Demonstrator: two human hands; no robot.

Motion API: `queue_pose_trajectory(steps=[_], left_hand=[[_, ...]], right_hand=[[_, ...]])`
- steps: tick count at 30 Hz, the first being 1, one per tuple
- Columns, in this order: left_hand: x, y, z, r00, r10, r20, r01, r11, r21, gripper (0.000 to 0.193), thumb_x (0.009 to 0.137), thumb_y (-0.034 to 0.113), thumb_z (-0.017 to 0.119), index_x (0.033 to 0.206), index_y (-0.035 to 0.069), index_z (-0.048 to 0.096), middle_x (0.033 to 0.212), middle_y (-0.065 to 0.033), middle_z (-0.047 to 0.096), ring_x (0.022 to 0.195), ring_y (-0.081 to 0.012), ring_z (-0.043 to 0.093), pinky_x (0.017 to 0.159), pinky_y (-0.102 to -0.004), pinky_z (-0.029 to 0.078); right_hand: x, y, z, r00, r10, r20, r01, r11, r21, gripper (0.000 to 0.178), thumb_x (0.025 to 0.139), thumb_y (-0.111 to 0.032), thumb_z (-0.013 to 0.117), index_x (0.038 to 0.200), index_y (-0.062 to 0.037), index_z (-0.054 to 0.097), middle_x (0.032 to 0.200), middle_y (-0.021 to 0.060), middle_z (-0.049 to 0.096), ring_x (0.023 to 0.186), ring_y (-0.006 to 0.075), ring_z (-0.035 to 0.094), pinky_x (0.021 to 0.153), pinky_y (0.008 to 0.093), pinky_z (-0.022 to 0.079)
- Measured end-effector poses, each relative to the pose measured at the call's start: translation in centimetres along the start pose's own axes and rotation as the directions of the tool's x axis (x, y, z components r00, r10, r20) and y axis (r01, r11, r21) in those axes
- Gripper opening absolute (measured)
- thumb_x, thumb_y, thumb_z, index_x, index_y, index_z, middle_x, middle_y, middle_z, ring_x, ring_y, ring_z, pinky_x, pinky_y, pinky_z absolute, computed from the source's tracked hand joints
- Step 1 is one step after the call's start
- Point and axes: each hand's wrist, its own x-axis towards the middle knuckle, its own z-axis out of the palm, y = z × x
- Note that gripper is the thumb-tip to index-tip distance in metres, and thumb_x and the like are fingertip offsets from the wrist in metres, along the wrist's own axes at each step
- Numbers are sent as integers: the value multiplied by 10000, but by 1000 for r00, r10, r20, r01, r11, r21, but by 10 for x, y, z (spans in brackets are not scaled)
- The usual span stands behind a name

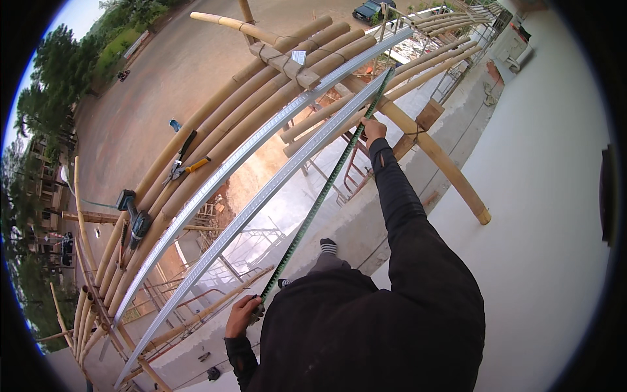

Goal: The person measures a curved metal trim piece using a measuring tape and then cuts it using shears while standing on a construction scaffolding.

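1. Far left: cordless drill, teal and black, lying across the bamboo poles. The rounded poles run side by side; the valleys between them probably stop it rolling off.
2. Just right of it, on the same poles: an orange-handled hand tool touching or overlapping a black-handled tool; cannot tell where one ends. Both seem parked there to leave the hands free.
3. Next, two pale metal channels: outer channel close beside the innermost pole, inner channel with a gap between. Both follow the poles' line, bent by the lens.
4. Left hand, low: fingers curled and closed on the near end of the tape. Whether a case sits in the palm, cannot tell. Looks like the anchoring grip.
5. Green measuring tape: a straight diagonal between the hands, running on past the upper one to the inner channel's far end. Judged taut, so the blade doesn't sag.
6. Right hand, arm stretched forward: fingers pinched together on the blade, presumably steadying it near its far end.
7. Rightmost: bamboo crosspiece beside a wooden block, then white wall.
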Motion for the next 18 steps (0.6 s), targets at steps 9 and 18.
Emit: queue_pose_trajectory(steps=[9,18], left_hand=[[-16,-32,-23,997,-19,-71,15,998,-64,274,889,263,636,1005,15,653,778,-46,649,669,-125,611,623,-255,476],[-23,-18,-41,996,52,74,-58,995,84,399,867,338,713,1079,15,611,847,3,587,753,-72,529,657,-229,422]], right_hand=[[-24,-13,20,998,37,56,-41,996,81,143,830,-127,707,851,3,652,797,87,654,628,199,624,486,335,491],[11,-7,-11,984,128,125,-124,992,-37,145,880,-258,667,846,-117,666,737,23,671,616,131,594,527,300,466]])
